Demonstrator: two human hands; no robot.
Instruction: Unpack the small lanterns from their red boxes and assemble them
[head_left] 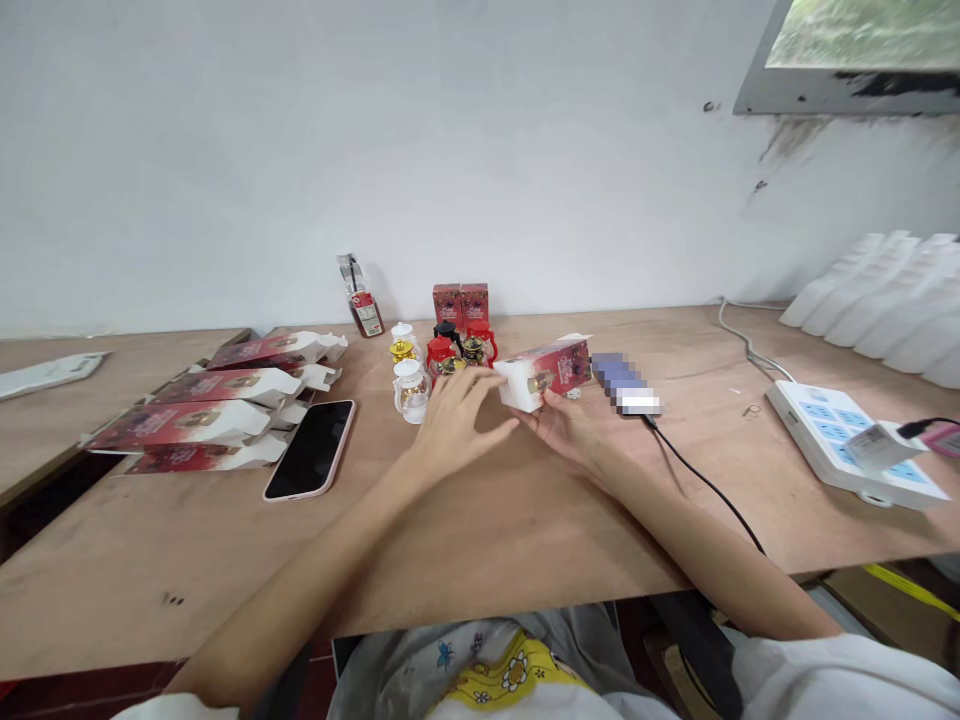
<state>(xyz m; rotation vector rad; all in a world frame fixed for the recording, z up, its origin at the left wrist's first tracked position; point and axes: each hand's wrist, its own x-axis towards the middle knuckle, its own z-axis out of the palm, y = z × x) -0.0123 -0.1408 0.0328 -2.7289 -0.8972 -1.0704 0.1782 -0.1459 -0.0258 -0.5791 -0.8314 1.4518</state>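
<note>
My right hand (564,428) grips a red and white printed carton (553,372), tilted above the table with its white end toward the left. Beside that white end, my left hand (461,418) has its fingers apart and holds nothing; whether a fingertip touches the carton is hard to tell. Behind my left hand stand several small lantern-shaped ornaments, among them a white lantern (411,390), a gold-topped lantern (403,350), a red lantern (441,352) and a black lantern (448,333). My left fingers partly hide some of them.
Flattened red and white cartons (217,420) lie at left, near a pink-edged phone (311,450). Two closed red boxes (460,305) and a bottle (365,308) stand by the wall. At right are a cabled phone (626,380), a power strip (855,440) and white stacked pieces (885,300).
</note>
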